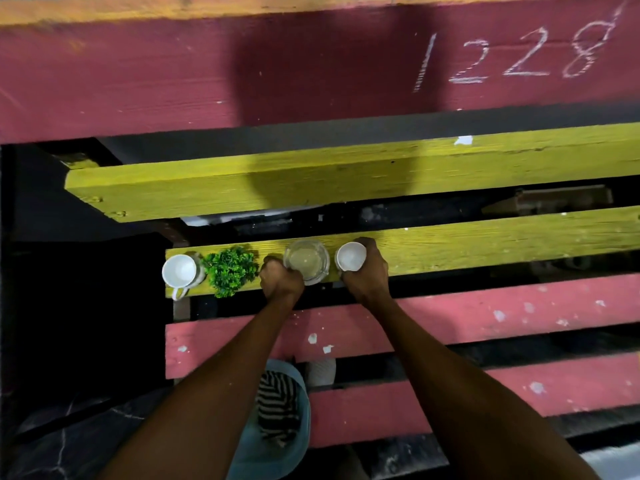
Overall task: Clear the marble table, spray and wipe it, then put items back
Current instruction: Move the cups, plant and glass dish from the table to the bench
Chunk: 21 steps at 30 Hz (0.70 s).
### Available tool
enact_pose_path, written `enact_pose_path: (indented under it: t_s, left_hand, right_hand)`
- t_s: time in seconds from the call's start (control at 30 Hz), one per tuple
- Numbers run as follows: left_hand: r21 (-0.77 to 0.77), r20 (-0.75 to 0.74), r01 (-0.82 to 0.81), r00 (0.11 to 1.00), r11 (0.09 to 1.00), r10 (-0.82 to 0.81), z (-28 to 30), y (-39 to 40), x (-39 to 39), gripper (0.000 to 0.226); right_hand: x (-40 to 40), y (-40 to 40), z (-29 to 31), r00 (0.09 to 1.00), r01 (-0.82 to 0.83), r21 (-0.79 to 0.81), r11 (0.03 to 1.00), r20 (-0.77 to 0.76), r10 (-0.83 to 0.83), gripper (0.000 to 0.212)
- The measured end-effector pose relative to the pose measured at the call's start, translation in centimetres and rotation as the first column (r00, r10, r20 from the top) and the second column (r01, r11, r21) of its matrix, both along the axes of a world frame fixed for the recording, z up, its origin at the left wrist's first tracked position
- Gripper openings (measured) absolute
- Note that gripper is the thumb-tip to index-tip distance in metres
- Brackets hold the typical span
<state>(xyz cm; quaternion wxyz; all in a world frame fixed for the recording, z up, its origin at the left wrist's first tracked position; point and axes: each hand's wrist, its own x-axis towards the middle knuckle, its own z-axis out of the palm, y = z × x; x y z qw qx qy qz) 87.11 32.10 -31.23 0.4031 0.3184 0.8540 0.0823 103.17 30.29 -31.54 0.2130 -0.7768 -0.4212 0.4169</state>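
On a yellow wooden plank [485, 237] stand a white cup [180, 271], a small green plant [230, 270], a clear glass jug [306, 259] with liquid in it, and a second white cup [350, 256]. My left hand [280, 280] grips the jug's handle on its left side. My right hand [367, 271] is curled round the second white cup from the right. The dark marble table [69, 441] shows at the lower left, partly hidden by my left arm.
Red planks [485, 320] lie nearer me, another yellow plank [311, 174] and a wide red board [138, 74] with chalk numbers farther off. A light blue basin [301, 410] with a striped cloth [277, 403] sits below my arms. Dark gaps separate the planks.
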Motion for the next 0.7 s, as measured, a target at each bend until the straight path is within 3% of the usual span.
enact_pose_path:
  t_s: [0.4, 0.7]
  left_hand:
    - [-0.017, -0.005, 0.099, 0.995, 0.995, -0.099, -1.6, 1.2, -1.2, 0.034]
    - [0.097, 0.048, 0.259, 0.963, 0.961, -0.264, 0.7, -1.3, -1.7, 0.028]
  right_hand:
    - [0.2, 0.2, -0.4, 1.000, 0.004, 0.012, 1.000, 0.015, -0.004, 0.066]
    - [-0.2, -1.2, 0.6, 0.995, 0.067, -0.080, 0.995, 0.073, -0.062, 0.093]
